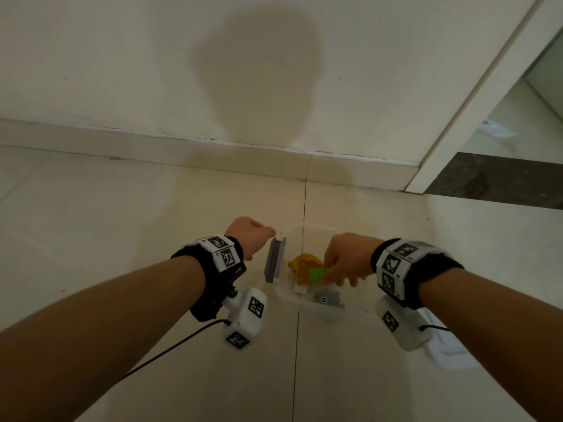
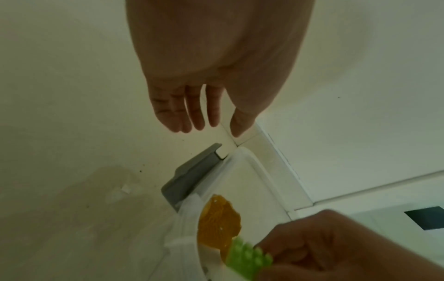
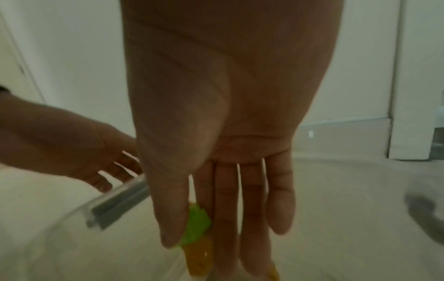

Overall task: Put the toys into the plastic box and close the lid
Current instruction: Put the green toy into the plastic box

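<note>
- Plastic box: clear, stands on the tiled floor near the wall, open on top.
- Grey latch on the box's left short side is flipped outward, away from the rim; also seen in left wrist view and right wrist view.
- Second grey latch sits at the near side of the box.
- Orange toy lies inside the box, toward its left half; shape not clear, it looks bumpy.
- Right hand is over the box w/ fingers pointing down into it. Thumb and forefinger pinch a green toy brick w/ studs, so the grip is closed on the brick.
- The brick is just above or touching the orange toy; I cannot tell which.
- In right wrist view the brick sits between thumb and forefinger; the other fingers are straight.
- Left hand hovers just left of the box, beside the flipped latch, not touching it as far as I see.
- In left wrist view its fingers hang relaxed and nearly straight, holding nothing: grip open.
- A pale flat piece, maybe the lid, lies on the floor at the right, partly hidden under the right forearm.
</note>
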`<state>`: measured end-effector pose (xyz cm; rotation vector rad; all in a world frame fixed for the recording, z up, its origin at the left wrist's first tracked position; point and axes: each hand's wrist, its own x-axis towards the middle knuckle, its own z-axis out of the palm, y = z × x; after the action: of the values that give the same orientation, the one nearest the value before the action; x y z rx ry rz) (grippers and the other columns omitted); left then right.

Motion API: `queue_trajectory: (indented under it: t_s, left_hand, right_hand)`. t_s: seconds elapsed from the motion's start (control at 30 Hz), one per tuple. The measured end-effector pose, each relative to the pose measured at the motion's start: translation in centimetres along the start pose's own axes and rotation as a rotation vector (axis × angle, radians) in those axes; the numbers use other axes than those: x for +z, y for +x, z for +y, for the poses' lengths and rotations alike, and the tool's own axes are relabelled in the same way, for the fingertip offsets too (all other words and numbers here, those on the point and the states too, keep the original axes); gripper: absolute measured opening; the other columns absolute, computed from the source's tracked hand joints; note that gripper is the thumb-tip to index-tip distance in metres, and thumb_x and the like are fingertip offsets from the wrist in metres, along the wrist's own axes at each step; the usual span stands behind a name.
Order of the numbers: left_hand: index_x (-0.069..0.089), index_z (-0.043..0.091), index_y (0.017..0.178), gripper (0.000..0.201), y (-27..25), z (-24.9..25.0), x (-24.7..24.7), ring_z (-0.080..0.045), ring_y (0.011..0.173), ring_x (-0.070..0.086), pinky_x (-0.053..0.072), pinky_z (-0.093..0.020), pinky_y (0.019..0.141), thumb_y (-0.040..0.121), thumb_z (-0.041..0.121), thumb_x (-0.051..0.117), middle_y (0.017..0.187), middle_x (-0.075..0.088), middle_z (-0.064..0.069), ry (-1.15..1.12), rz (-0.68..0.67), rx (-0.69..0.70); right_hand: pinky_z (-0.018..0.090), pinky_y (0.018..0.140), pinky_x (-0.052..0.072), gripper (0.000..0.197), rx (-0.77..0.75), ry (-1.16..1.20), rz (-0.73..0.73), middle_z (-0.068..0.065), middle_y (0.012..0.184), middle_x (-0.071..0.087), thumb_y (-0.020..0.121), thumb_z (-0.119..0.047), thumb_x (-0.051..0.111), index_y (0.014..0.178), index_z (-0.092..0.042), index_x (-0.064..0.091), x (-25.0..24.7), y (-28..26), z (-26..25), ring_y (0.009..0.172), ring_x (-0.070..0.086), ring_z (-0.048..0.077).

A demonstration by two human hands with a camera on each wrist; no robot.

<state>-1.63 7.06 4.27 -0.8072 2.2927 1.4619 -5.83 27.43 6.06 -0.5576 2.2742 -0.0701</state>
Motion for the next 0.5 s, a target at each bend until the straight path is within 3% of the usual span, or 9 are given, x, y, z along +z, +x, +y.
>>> queue_trajectory:
  t_s: [0.07, 0.23, 0.37, 0.5]
  left_hand:
    - [0.057, 0.001, 0.128, 0.051, -0.3, -0.2, 0.6, -0.034, 0.111, 0.059, 0.054, -0.042, 0.085, 0.091, 0.035, 0.063, 0.123, 0.06, -0.016, 0.028, -0.056, -0.053]
    - [0.056, 0.004, 0.116, 0.043, -0.9, -0.1, 1.9, -0.035, 0.105, 0.062, 0.056, -0.048, 0.09, 0.089, 0.035, 0.067, 0.119, 0.063, -0.019, -0.02, -0.152, -0.108]
    - [0.057, 0.003, 0.123, 0.048, -1.0, -0.1, 1.9, -0.038, 0.11, 0.061, 0.055, -0.054, 0.09, 0.086, 0.029, 0.073, 0.121, 0.062, -0.019, -0.015, -0.197, -0.112]
    - [0.059, 0.0, 0.12, 0.042, -1.1, -0.3, 1.8, -0.038, 0.105, 0.066, 0.056, -0.053, 0.089, 0.089, 0.026, 0.07, 0.116, 0.066, -0.021, -0.021, -0.224, -0.125]
  right_hand:
    - [0.027, 0.061, 0.057, 0.032, 0.068, -0.05, -0.095, 0.003, 0.085, 0.079, 0.091, -0.034, 0.069, 0.097, -0.005, 0.079, 1.2, 0.1, 0.0, 0.065, 0.069, 0.016]
    - [0.021, 0.053, 0.048, 0.037, 0.11, -0.127, -0.191, 0.002, 0.089, 0.075, 0.094, -0.035, 0.064, 0.104, -0.002, 0.075, 2.7, 0.8, -0.9, 0.056, 0.061, 0.012]
    - [0.025, 0.054, 0.05, 0.04, 0.101, -0.039, -0.177, 0.008, 0.1, 0.076, 0.094, -0.041, 0.061, 0.109, -0.005, 0.072, 3.4, 1.5, -1.7, 0.073, 0.065, 0.021]
    - [0.032, 0.07, 0.052, 0.031, 0.093, -0.12, -0.133, 0.009, 0.103, 0.073, 0.095, -0.031, 0.062, 0.109, -0.005, 0.07, 3.1, 1.3, -1.7, 0.077, 0.06, 0.02]
